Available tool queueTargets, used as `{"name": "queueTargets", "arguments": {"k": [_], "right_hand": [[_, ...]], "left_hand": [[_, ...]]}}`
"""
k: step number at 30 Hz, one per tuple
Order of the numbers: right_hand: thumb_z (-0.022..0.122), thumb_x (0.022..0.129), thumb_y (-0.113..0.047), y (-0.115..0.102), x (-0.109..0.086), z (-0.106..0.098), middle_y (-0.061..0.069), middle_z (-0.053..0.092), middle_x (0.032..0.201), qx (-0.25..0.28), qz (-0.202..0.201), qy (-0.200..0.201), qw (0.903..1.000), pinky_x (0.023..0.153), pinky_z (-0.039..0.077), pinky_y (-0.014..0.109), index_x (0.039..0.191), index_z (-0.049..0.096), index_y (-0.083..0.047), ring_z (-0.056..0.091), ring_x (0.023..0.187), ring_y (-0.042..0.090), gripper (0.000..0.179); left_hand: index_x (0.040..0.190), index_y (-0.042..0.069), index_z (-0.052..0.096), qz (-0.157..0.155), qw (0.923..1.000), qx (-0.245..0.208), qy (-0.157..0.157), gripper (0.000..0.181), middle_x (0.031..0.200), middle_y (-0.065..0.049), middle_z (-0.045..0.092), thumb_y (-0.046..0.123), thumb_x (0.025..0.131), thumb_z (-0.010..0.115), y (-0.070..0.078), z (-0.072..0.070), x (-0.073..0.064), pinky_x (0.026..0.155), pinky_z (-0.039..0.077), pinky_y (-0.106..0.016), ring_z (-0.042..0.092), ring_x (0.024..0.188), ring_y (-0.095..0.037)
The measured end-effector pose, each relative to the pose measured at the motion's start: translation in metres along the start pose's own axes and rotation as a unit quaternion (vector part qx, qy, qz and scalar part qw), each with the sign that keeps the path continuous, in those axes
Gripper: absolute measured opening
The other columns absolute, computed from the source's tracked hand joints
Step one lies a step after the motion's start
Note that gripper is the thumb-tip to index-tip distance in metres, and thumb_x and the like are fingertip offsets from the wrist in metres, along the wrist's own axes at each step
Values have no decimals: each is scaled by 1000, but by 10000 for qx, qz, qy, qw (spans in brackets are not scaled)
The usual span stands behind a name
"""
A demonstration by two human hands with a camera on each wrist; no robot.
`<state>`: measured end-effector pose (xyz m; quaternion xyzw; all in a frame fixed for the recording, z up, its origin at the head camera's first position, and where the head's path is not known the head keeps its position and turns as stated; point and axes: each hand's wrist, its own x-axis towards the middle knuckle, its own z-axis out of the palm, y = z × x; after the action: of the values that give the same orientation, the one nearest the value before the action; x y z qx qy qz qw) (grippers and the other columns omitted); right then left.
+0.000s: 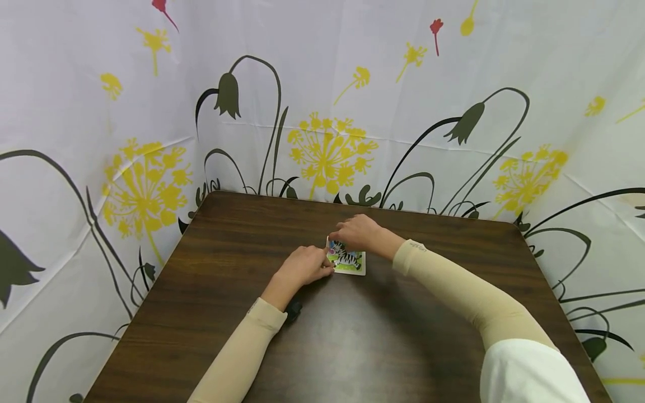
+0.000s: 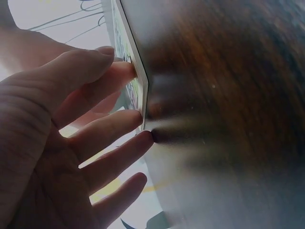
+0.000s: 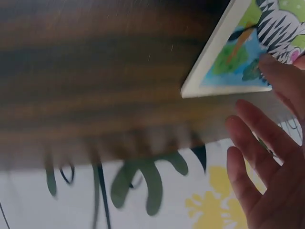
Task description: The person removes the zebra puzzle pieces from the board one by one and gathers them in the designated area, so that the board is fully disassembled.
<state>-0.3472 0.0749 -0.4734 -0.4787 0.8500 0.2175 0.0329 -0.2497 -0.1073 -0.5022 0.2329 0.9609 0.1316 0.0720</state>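
Head view: your two hands meet over a small square picture board (image 1: 349,261) that lies flat on a dark brown wooden table (image 1: 242,235), nearer the far edge than the near one. The board shows a black-and-white zebra on green ground with a patch of blue, inside a pale border.

Your left hand (image 1: 302,266) reaches in from the left, at the board's left side. From the left wrist, you can see its fingers extended and spread apart; the index and middle fingertips touch the board's pale edge, the ring fingertip meets the table just beside it, and the thumb lies above the index finger.

Your right hand (image 1: 359,232) comes from the right and covers the board's far part. From the right wrist, one fingertip rests on the blue part of the picture, while three other fingers are spread past the border. Your thumb is mostly cut off there, so I cannot tell whether this hand pinches anything.

You wear cream arm sleeves (image 1: 453,274) on both forearms, and a white shirt sleeve (image 1: 529,375) shows at your right upper arm. A small black object (image 1: 293,310), perhaps part of the wrist rig, sits beside your left wrist. White cloth (image 1: 312,50) printed with yellow, red and grey-green flowers surrounds the table.
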Motion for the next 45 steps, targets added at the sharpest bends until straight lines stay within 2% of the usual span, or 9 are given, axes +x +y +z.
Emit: {"name": "queueTargets", "arguments": {"k": [7,9,13,18,27,35,40,42,45], "right_hand": [[71,107,-24,0,0,8,8,67,149,1510,238,-79,9882,89,63,47,145,64,-25,75,114,30,39],[72,106,-23,0,1,9,8,66,150,1734,283,-60,9844,88,63,47,144,64,-24,75,109,31,39],[74,104,-23,0,4,9,6,68,143,1732,312,23,9844,82,63,45,141,64,-23,73,94,26,38],[76,103,-21,-2,5,8,6,70,137,1637,352,111,9858,73,62,41,137,61,-19,69,83,23,38],[76,102,-17,-5,5,8,6,71,134,1759,446,203,9832,82,64,44,134,59,-16,75,104,26,36],[79,100,-20,-6,4,10,5,72,132,1816,555,275,9814,83,63,44,131,59,-15,75,100,25,37],[78,101,-20,-6,4,12,5,70,138,1907,515,257,9800,86,63,44,137,61,-16,75,103,25,40],[77,101,-20,-6,4,13,6,69,138,1937,521,238,9794,87,63,44,139,62,-16,74,102,25,41],[77,101,-20,-5,3,12,7,69,138,2108,592,242,9754,92,62,45,140,64,-15,73,106,24,41]], "left_hand": [[112,21,88,8,9999,47,-91,20,138,-7,75,32,106,71,2,-1,-2,88,60,-44,76,96,-23],[110,21,88,-19,9999,74,-95,21,143,-7,72,32,106,71,3,-1,-2,88,60,-43,76,97,-23],[104,22,88,-98,9999,46,-65,20,130,-4,77,32,106,71,2,0,-2,80,58,-41,71,83,-18],[111,22,88,-165,9998,6,-64,21,122,-3,79,33,106,71,1,1,-2,81,59,-42,72,84,-19],[115,22,87,-183,9998,-10,-54,22,127,-3,78,34,106,71,0,1,-2,88,61,-46,75,94,-22],[114,22,87,-191,9998,-2,-88,21,134,-3,77,34,106,72,1,0,-3,84,59,-43,72,88,-18],[109,23,88,-160,9998,-3,-99,20,123,-2,80,33,106,71,0,1,-3,82,58,-43,71,83,-17],[111,23,88,-150,9998,4,-104,21,125,-3,80,33,106,70,0,1,-3,82,58,-43,72,85,-18],[112,23,88,-142,9999,14,-75,21,142,-5,73,33,107,70,0,0,-4,81,59,-41,74,91,-20]]}}
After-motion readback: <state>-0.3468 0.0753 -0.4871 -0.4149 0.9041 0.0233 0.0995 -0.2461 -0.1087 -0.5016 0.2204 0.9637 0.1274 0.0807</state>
